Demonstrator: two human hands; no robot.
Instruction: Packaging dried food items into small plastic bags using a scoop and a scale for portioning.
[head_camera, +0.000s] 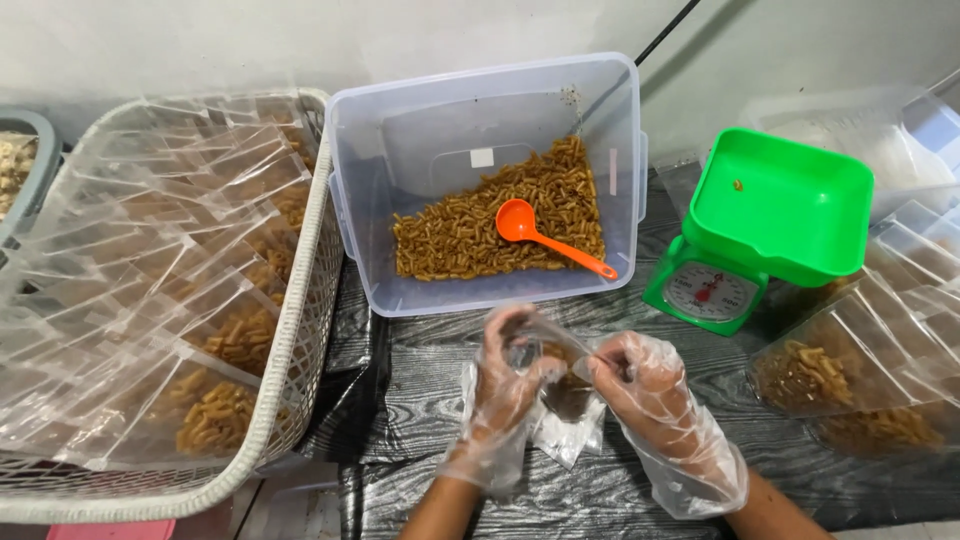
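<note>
Both my hands wear thin clear plastic gloves. My left hand (505, 385) and my right hand (640, 375) together hold a small clear plastic bag (567, 395) over the dark table, fingers pinched at its top. The bag holds a few brown snack sticks. Just beyond my hands stands a clear plastic tub (480, 110) with a heap of brown snack sticks (470, 235) and an orange scoop (530, 232) lying on them.
A white woven basket (300, 330) on the left is full of filled clear bags. A green kitchen scale (770, 215) with a tray stands at the right. More filled bags (850, 370) lie at the far right. A grey basket (25, 170) sits at the far left.
</note>
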